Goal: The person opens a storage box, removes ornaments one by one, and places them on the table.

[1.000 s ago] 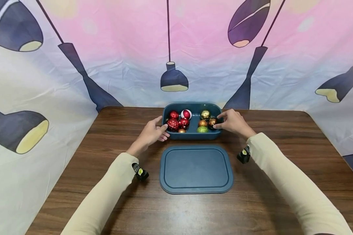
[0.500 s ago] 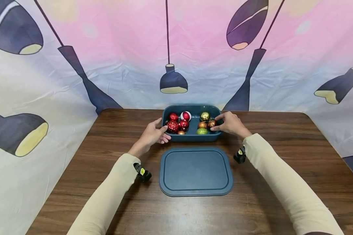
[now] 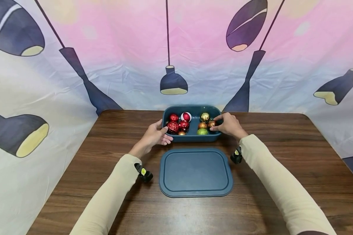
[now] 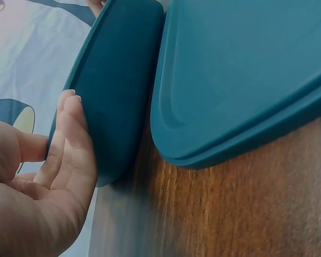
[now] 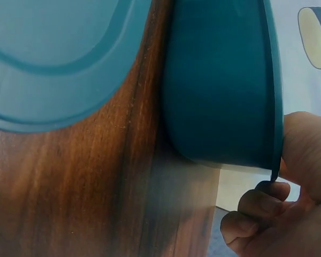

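Note:
A dark teal plastic box stands at the table's far edge with several Christmas baubles inside. Red ones, such as the textured red bauble, sit in its left half. On the right lie a gold bauble, an orange bauble and a glittery green bauble. My left hand holds the box's left end, thumb at the rim and fingers along the outer wall. Reaching over the right rim, my right hand pinches a bronze bauble between thumb and forefinger; its other fingers are curled outside the box.
The box's matching lid lies flat on the wooden table, just in front of the box. Behind the table hangs a cloth printed with lamps. Dark cameras are strapped to both wrists.
My right hand has shifted slightly left, deeper over the box, and the bronze bauble sits a little closer to the orange one. The left hand keeps its place at the box's end.

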Motion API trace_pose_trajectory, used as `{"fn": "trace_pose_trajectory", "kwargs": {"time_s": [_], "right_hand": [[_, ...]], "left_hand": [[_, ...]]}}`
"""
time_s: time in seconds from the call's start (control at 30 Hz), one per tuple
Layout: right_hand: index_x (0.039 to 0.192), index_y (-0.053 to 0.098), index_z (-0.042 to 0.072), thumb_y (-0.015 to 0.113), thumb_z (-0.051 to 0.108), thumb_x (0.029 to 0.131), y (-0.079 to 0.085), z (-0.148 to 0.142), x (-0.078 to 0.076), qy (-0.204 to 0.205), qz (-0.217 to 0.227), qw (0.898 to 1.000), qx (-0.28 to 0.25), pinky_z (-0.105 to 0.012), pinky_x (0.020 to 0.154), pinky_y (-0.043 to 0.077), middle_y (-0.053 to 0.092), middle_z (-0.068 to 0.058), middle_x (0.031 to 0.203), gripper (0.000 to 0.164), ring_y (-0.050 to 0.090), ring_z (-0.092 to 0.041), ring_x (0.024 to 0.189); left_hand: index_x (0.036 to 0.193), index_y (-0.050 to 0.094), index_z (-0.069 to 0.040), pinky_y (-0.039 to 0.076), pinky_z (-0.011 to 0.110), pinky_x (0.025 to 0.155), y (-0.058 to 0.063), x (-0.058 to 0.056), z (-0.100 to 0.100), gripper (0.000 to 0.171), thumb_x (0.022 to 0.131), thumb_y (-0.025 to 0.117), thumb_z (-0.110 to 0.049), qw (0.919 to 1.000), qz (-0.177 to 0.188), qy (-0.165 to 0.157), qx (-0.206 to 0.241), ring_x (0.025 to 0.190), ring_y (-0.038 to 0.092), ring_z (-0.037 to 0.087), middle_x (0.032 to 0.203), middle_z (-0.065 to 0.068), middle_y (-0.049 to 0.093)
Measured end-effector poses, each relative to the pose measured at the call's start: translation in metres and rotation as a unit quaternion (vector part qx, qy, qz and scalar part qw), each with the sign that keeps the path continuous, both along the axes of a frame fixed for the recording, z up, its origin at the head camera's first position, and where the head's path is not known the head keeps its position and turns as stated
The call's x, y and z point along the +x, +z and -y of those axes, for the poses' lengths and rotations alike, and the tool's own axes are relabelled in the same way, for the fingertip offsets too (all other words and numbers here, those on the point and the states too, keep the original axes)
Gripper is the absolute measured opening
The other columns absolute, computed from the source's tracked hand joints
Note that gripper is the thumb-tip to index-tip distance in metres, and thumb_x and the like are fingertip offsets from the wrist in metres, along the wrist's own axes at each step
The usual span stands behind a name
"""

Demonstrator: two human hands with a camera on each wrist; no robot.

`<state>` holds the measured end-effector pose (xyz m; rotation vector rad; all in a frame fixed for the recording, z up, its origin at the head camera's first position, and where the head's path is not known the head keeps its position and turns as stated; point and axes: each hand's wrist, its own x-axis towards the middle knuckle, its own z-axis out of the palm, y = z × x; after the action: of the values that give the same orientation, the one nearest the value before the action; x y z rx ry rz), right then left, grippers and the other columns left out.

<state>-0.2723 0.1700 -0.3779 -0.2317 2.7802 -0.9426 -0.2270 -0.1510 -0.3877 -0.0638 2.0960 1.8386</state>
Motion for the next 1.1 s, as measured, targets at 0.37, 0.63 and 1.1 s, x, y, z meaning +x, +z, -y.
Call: {"fn": "trace_pose_trajectory", "kwargs": {"time_s": [0.37, 0.63, 1.1], "right_hand": [[0.137, 0.063, 0.001, 0.078, 0.026, 0.092, 0.0, -0.006, 0.002, 0.003, 0.0, 1.0, -0.023, -0.05, 0.091, 0.047, 0.039, -0.028, 0.155, 0.054, 0.049, -0.045, 0.124], [0.133, 0.066, 0.001, 0.08, 0.028, 0.09, 0.01, -0.01, 0.001, 0.02, -0.017, 0.999, -0.029, -0.033, 0.058, 0.033, 0.051, -0.009, 0.065, 0.052, 0.032, -0.017, 0.057], [0.135, 0.064, -0.001, 0.075, 0.026, 0.094, 0.04, -0.025, 0.008, 0.04, -0.057, 0.997, -0.036, -0.054, 0.09, 0.054, 0.064, -0.025, 0.13, 0.05, 0.061, -0.041, 0.117]], "left_hand": [[0.165, 0.012, -0.02, 0.061, 0.028, 0.063, -0.002, 0.0, -0.002, 0.063, 0.11, 0.045, -0.02, 1.0, 0.004, 0.001, 0.008, 0.062, 0.071, 0.015, 0.086, 0.017, 0.075], [0.165, 0.012, -0.02, 0.06, 0.027, 0.061, 0.0, 0.001, -0.002, 0.063, 0.111, 0.044, -0.02, 0.9999, 0.006, 0.003, 0.01, 0.063, 0.071, 0.016, 0.085, 0.016, 0.075], [0.165, 0.012, -0.018, 0.061, 0.028, 0.062, -0.001, -0.001, -0.001, 0.062, 0.111, 0.043, -0.018, 1.0, 0.001, -0.005, 0.004, 0.062, 0.07, 0.015, 0.085, 0.016, 0.075]]}}
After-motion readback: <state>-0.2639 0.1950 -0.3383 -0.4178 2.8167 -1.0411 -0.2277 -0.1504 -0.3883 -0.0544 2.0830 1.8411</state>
